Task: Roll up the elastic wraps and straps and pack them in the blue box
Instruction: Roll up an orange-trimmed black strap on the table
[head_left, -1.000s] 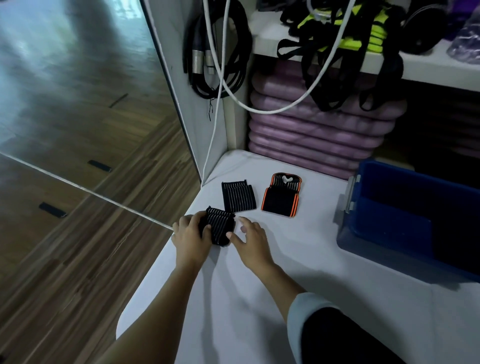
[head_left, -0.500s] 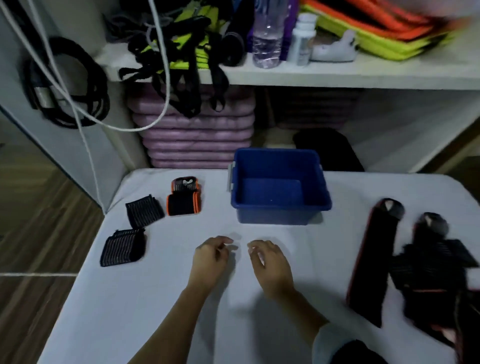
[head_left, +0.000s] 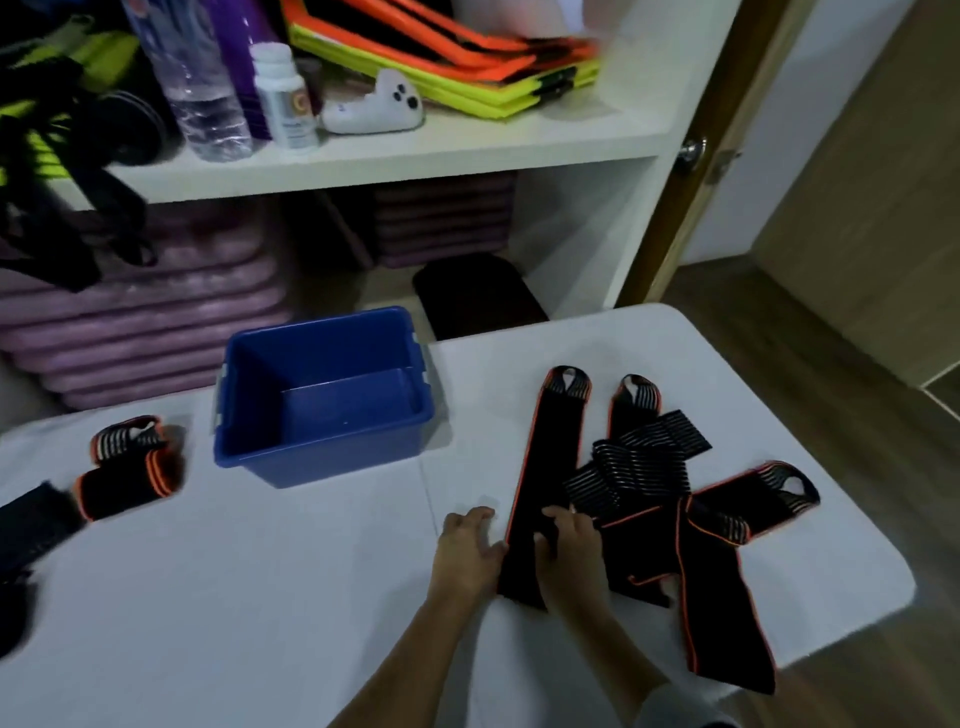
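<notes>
The blue box (head_left: 322, 452) stands with nothing in it at the middle of the white table (head_left: 260, 597). To its right lies a long black strap with orange edges (head_left: 550, 447), stretched out flat. My right hand (head_left: 571, 551) rests on its near end with fingers curled over the fabric. My left hand (head_left: 467, 551) touches the strap's left edge, fingers apart. A heap of unrolled black and orange wraps (head_left: 665, 499) lies to the right. A rolled orange-edged wrap (head_left: 127, 467) and a black rolled wrap (head_left: 31, 525) sit at far left.
One strap (head_left: 727, 639) hangs over the table's right front edge. Behind the table a white shelf (head_left: 389, 156) carries a bottle (head_left: 202, 88), a white jar (head_left: 285, 98) and bright folded mats. Purple mats (head_left: 135, 322) are stacked below. A door (head_left: 696, 150) is at right.
I let go of the black rolled wrap at the left. My view and both hands swung right across the table to the long flat strap.
</notes>
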